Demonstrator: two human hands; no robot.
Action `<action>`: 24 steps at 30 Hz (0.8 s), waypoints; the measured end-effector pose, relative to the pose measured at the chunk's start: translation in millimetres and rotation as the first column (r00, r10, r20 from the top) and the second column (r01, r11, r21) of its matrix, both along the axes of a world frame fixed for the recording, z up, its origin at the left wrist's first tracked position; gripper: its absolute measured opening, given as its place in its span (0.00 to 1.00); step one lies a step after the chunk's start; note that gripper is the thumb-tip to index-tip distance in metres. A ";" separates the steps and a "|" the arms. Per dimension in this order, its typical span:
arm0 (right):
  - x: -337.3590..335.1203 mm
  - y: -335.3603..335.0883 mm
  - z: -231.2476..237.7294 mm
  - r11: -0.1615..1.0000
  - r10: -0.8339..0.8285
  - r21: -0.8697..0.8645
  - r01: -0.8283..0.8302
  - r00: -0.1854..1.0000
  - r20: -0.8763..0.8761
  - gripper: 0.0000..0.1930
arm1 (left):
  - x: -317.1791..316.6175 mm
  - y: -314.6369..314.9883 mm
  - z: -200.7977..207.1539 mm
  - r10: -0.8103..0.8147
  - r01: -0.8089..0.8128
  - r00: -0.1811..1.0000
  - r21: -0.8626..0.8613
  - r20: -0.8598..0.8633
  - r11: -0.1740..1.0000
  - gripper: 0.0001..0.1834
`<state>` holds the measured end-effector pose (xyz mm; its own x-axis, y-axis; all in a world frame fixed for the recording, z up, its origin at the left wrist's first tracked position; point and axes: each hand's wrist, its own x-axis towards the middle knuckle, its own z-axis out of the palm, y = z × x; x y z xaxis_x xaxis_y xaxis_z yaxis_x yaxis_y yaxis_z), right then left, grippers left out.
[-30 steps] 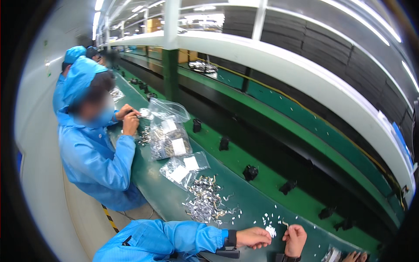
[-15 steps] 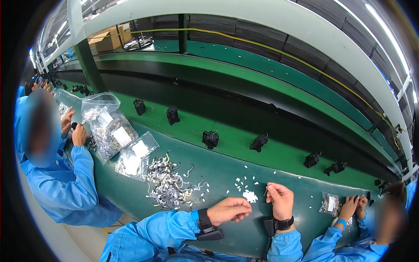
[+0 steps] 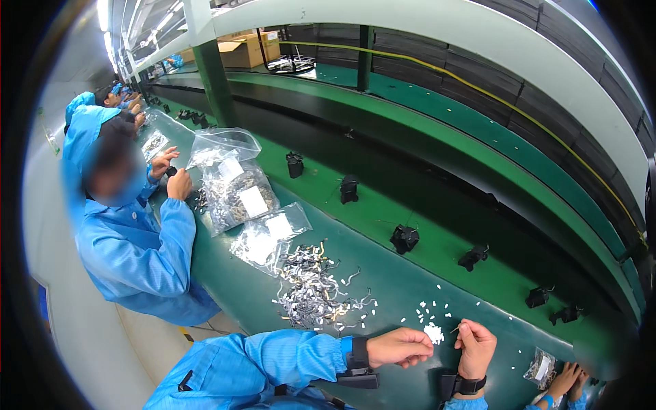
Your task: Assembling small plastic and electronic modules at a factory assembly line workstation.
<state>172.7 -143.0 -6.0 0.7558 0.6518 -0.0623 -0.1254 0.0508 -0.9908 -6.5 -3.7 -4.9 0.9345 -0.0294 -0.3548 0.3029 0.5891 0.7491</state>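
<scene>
I am working at the near edge of a long green bench (image 3: 383, 225), with both forearms in blue sleeves coming in from the bottom. My left hand (image 3: 400, 346) is curling loosely, its fingertips resting right against a small heap of white pieces (image 3: 433, 333); whether it is actually pinching one I cannot tell. My right hand (image 3: 475, 347) is standing just to the right of that heap, thumb and forefinger pressed together on a thin metal pin (image 3: 454, 329) whose tip is pointing left toward the white pieces. The two hands are sitting close together but not touching. More white bits (image 3: 437, 311) are lying scattered just beyond the heap.

To the left of my hands, a spread pile of small bent metal parts (image 3: 311, 290) is lying loose on the bench. Farther left, clear plastic bags (image 3: 239, 195) with white labels are holding more parts. Black parts (image 3: 404, 238) are standing spaced along the far strip of the bench.

On my left a co-worker in a blue coat (image 3: 133, 253) is sitting with both hands raised by the bags. At the lower right, another person's hand (image 3: 567, 377) is touching a small clear bag (image 3: 542, 367).
</scene>
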 end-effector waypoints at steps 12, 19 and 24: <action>0.2 3.1 0.0 1.000 0.009 -0.012 -0.009 1.000 0.019 0.06 | 2.4 3.3 -0.3 -0.004 0.004 1.000 -0.018 -0.013 1.000 0.09; -1.0 4.7 3.3 1.000 0.015 -0.027 -0.014 1.000 0.021 0.07 | 1.4 1.4 1.4 0.015 -0.015 1.000 -0.021 -0.011 1.000 0.10; -3.0 3.9 3.5 0.999 0.027 -0.039 -0.026 0.999 0.020 0.07 | -0.9 1.0 1.9 0.009 -0.009 1.000 -0.023 -0.011 1.000 0.10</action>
<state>169.8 -139.1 -2.5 0.7399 0.6688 -0.0724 -0.1061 0.0097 -0.9943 -7.4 -2.7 -2.9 0.9308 -0.0294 -0.3644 0.3058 0.6089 0.7319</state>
